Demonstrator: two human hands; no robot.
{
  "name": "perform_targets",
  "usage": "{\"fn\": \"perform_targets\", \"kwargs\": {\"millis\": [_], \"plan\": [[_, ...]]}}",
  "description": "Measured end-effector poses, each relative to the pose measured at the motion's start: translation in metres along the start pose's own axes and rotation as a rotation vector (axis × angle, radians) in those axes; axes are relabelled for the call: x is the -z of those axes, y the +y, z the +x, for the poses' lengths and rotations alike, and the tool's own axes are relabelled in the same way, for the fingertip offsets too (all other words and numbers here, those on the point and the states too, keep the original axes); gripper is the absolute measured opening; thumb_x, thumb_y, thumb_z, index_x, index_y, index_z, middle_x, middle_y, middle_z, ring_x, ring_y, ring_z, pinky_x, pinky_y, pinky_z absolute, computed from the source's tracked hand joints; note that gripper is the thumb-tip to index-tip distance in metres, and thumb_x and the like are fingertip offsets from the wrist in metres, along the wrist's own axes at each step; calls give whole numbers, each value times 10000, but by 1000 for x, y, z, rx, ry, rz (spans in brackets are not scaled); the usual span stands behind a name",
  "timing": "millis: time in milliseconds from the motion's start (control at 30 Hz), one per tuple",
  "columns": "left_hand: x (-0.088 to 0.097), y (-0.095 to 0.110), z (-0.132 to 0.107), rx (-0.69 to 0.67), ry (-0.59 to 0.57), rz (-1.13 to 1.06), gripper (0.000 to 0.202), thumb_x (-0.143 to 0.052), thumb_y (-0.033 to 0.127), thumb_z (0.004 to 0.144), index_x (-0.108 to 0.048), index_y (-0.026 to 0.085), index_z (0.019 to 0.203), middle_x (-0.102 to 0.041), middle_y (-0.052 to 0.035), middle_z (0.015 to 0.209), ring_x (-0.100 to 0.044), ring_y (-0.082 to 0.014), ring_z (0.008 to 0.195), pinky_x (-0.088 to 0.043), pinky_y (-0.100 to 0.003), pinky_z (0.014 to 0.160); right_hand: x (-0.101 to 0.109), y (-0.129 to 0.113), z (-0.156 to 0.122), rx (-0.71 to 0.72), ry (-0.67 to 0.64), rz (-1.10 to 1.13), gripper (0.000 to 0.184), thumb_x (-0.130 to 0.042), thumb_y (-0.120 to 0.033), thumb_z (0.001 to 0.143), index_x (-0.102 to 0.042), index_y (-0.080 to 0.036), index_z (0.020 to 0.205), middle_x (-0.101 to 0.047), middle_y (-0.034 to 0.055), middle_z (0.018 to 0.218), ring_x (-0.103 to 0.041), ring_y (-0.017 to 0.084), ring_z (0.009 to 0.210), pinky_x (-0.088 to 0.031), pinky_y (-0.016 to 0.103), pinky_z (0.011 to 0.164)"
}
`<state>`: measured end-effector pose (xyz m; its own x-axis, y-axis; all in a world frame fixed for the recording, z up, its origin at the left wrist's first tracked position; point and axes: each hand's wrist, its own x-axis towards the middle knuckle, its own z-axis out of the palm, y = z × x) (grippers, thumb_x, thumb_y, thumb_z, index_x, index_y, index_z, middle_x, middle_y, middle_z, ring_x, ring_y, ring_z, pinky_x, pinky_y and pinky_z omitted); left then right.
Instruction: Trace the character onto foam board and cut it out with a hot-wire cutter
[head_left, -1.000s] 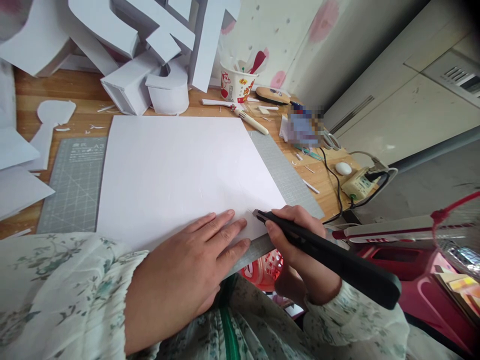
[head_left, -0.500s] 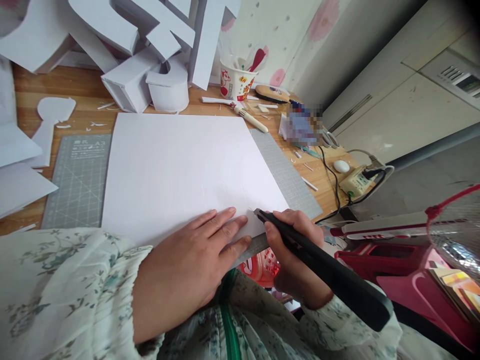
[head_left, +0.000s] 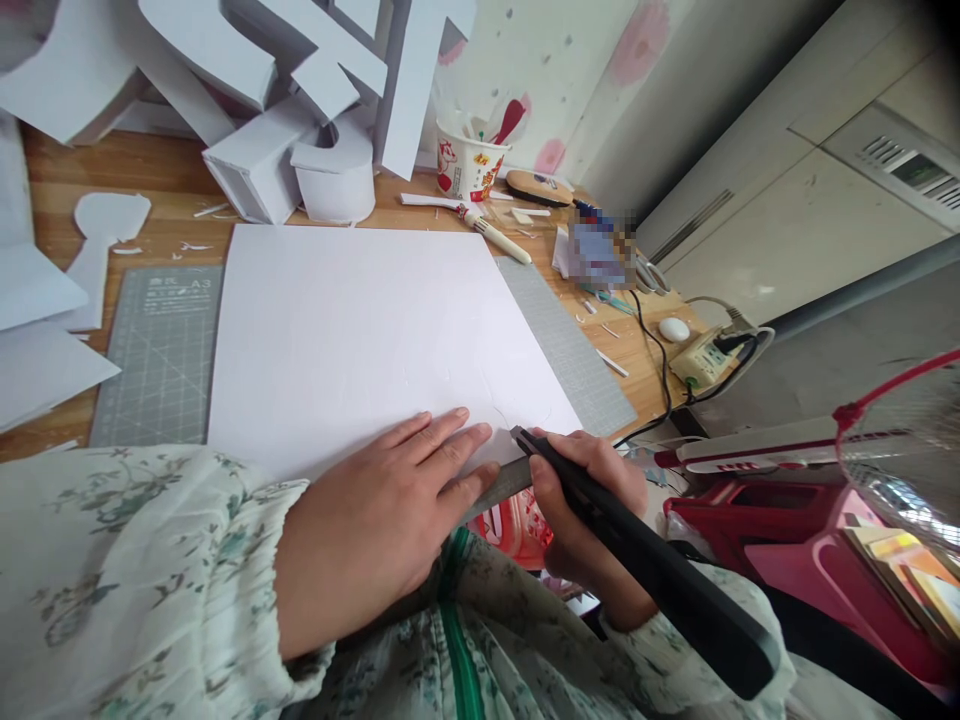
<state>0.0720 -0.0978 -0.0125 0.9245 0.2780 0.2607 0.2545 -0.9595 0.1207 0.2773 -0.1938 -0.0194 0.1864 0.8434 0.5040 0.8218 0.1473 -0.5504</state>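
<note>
A large white foam board (head_left: 352,330) lies over a grey cutting mat (head_left: 161,350) on the wooden table. My left hand (head_left: 397,500) rests flat on the board's near edge, fingers stretched out. Closed round a black utility knife (head_left: 637,560), my right hand (head_left: 592,490) holds it slanted, with the tip at the board just right of my left fingertips. Faint curved lines show on the board near the tip. Whether the blade is through the board, I cannot tell.
White block letters (head_left: 330,160) stand at the back left. A paper cup (head_left: 469,160) with utensils and a cream-handled tool (head_left: 495,235) sit behind the board. At the right edge are scraps, a black cord and a power strip (head_left: 709,358). Cut white pieces (head_left: 45,370) lie left.
The knife tip has moved slightly toward me along the board, and a curved line now shows behind it. My left hand stays in place; the view has shifted a little.
</note>
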Motion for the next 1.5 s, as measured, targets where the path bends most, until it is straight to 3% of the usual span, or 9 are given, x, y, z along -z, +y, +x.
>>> {"fn": "perform_targets", "kwargs": {"millis": [167, 400, 633, 833, 1033, 1500], "plan": [[1, 0, 1, -13, 0, -5, 540, -792, 323, 726, -651, 180, 1228, -535, -114, 1480, -497, -346, 1355, -419, -504, 1108, 0, 1, -3, 57, 34, -35, 164, -661, -151, 843, -621, -232, 979, -732, 16, 823, -709, 154, 690, -548, 265, 636], [3, 0, 1, 10, -17, -12, 532, -749, 276, 764, -637, 192, 1278, -533, -98, 1484, -496, -330, 1359, -410, -484, 1123, -5, 8, -17, 139, 127, -91, 232, -684, -178, 811, -623, -228, 1028, -778, 86, 922, -764, 232, 782, -623, 367, 716], [5, 0, 0, 12, -41, -27, 646, -835, 297, 695, -623, 197, 1297, -504, -107, 1509, -469, -337, 1380, -400, -491, 1138, -14, 9, -25, 248, 232, -62, 306, -670, -133, 801, -604, -263, 1069, -737, 39, 763, -772, 255, 773, -657, 359, 619], [6, 0, 0, 9, -61, -19, 615, -817, 333, 737, -612, 207, 1303, -484, -105, 1525, -445, -330, 1400, -390, -491, 1144, -23, 13, -29, 397, 304, -82, 379, -679, -30, 751, -619, -175, 1096, -716, 58, 752, -775, 275, 802, -673, 384, 647], [5, -1, 0, 4, -78, -15, 619, -803, 332, 757, -598, 209, 1327, -466, -104, 1539, -423, -331, 1416, -376, -495, 1156, -29, 13, -29, 402, 364, -57, 374, -681, -47, 783, -614, -198, 1119, -715, 38, 749, -769, 247, 766, -679, 403, 662], [4, -3, -2, 2, -99, -35, 603, -772, 336, 798, -569, 216, 1353, -435, -104, 1560, -384, -326, 1441, -342, -486, 1175, -26, 12, -35, 382, 342, -87, 360, -706, -50, 765, -636, -163, 1100, -735, 77, 767, -778, 287, 833, -682, 394, 666]]}}
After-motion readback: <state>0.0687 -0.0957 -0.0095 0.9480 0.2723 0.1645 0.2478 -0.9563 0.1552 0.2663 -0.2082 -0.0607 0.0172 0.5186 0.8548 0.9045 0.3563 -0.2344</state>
